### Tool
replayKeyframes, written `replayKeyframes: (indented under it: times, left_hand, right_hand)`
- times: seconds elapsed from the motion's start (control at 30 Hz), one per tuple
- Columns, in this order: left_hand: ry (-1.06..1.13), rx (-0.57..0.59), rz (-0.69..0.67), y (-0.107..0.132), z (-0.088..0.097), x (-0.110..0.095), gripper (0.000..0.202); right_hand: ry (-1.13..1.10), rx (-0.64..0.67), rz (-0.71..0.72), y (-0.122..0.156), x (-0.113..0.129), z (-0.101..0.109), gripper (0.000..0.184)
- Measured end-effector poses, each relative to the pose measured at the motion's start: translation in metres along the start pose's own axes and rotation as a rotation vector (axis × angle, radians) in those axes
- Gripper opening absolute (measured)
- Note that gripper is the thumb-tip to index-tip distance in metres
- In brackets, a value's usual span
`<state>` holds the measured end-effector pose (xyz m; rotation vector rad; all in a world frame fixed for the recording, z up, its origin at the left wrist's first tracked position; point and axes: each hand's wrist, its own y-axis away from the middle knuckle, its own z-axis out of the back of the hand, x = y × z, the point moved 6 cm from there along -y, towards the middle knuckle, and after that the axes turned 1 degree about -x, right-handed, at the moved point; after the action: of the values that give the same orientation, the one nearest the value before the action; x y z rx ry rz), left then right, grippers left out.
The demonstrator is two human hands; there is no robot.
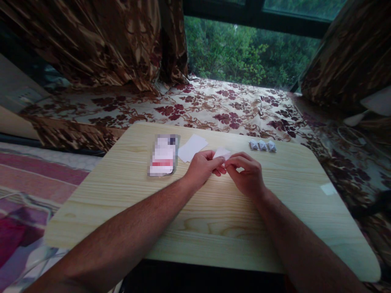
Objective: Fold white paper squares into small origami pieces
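Note:
Above the middle of the wooden table (198, 219), a small folded piece of white paper (222, 153) is held between both hands. My left hand (204, 166) is closed on its left side, thumb on top and fingers curled beneath. My right hand (247, 171) pinches its right lower edge between thumb and fingertips. The fingers hide part of the folds. Flat white paper sheets (192, 148) lie overlapping just beyond my left hand. Three small folded paper shapes (262, 145) with raised points stand in a row past my right hand.
A pixelated, phone-shaped item (163, 155) lies on the table's left side. A pale square patch (328, 189) is near the right edge. Beyond the table are a floral cloth (226, 106), brown curtains (122, 40) and a window. A striped bed cover (39, 175) is at left.

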<state>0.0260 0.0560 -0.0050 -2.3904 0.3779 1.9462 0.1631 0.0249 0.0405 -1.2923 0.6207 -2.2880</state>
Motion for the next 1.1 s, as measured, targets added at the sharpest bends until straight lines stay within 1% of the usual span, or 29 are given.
replayKeyframes:
  times: [0.07,0.1,0.17,0.23,0.3,0.4,0.47,0.57,0.93,1.1]
  left_hand:
    - [-0.020,-0.006,-0.009,0.000,0.000,0.000,0.024]
    - [-0.029,-0.012,-0.015,0.000,0.001,-0.001,0.023]
    - [-0.043,-0.024,-0.026,-0.001,0.001,-0.001,0.020]
    - [-0.054,-0.028,-0.039,-0.001,0.001,-0.002,0.018]
    - [-0.073,-0.020,-0.055,0.000,0.000,-0.003,0.018]
    - [-0.116,-0.005,-0.068,0.001,0.000,-0.005,0.018]
    - [-0.139,-0.004,-0.063,0.002,0.000,-0.005,0.019]
    - [-0.164,0.000,-0.056,0.002,0.000,-0.004,0.020]
    - [-0.206,0.006,-0.063,0.002,0.000,-0.004,0.021]
    - [-0.208,0.016,-0.078,0.001,0.000,-0.004,0.022]
  right_hand:
    - [-0.036,0.005,-0.028,0.000,-0.001,-0.001,0.014]
    - [-0.069,0.002,-0.064,0.000,-0.003,-0.002,0.011]
    - [-0.178,-0.020,-0.191,0.001,-0.012,-0.002,0.006]
    - [-0.345,-0.062,-0.368,0.002,-0.024,-0.003,0.003]
    - [-0.444,-0.047,-0.508,0.003,-0.034,-0.007,0.010]
    - [-0.494,0.026,-0.622,0.005,-0.041,-0.012,0.019]
    - [-0.497,0.064,-0.651,0.005,-0.042,-0.014,0.022]
    - [-0.480,0.085,-0.661,0.005,-0.039,-0.014,0.023]
    - [-0.415,0.076,-0.590,0.004,-0.037,-0.012,0.025]
    - [-0.404,0.073,-0.590,0.005,-0.037,-0.012,0.024]
